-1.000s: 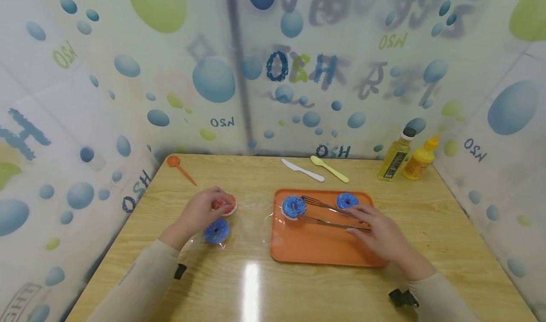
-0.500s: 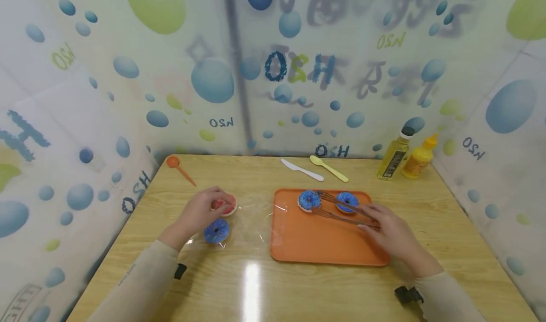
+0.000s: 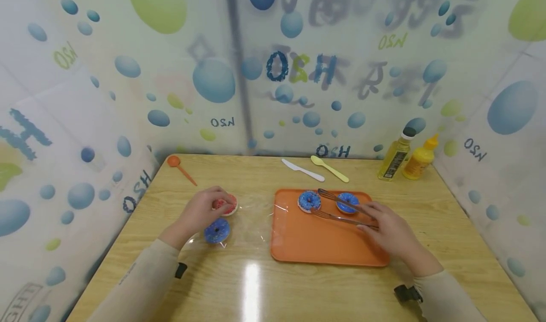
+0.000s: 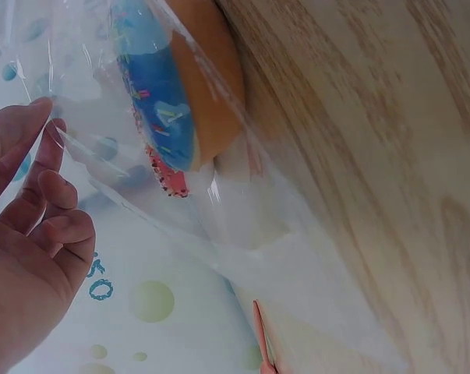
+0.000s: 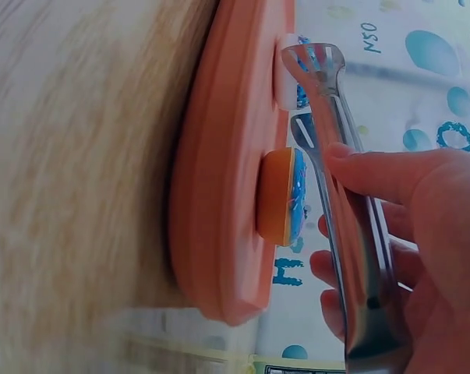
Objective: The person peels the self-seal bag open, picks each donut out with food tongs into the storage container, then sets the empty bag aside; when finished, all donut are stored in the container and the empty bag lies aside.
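My left hand (image 3: 198,215) pinches the edge of a clear plastic bag (image 4: 254,226) between thumb and forefinger. Inside the bag are a blue-iced donut (image 3: 210,234) and a pink-red donut (image 3: 232,205), the latter partly behind the hand. My right hand (image 3: 394,234) holds metal tongs (image 5: 363,257) over an orange tray (image 3: 315,251). The spread tips of the tongs lie at the right side of a white-based donut (image 3: 302,204) with blue crumbs. A second blue-iced donut (image 5: 275,199) sits to its right on the tray, partly under one tong arm in the head view.
Behind the tray lie a white knife (image 3: 303,170) and a yellow spoon (image 3: 330,168). An orange spoon (image 3: 183,171) is at the far left. An oil bottle (image 3: 394,158) and a yellow squeeze bottle (image 3: 419,162) stand at the back right. Printed curtains surround the table.
With the tongs, the crumb-topped donut has shifted right and back on the tray, near the other blue one. Since then the tong tips have spread slightly. The left hand has stayed in place.
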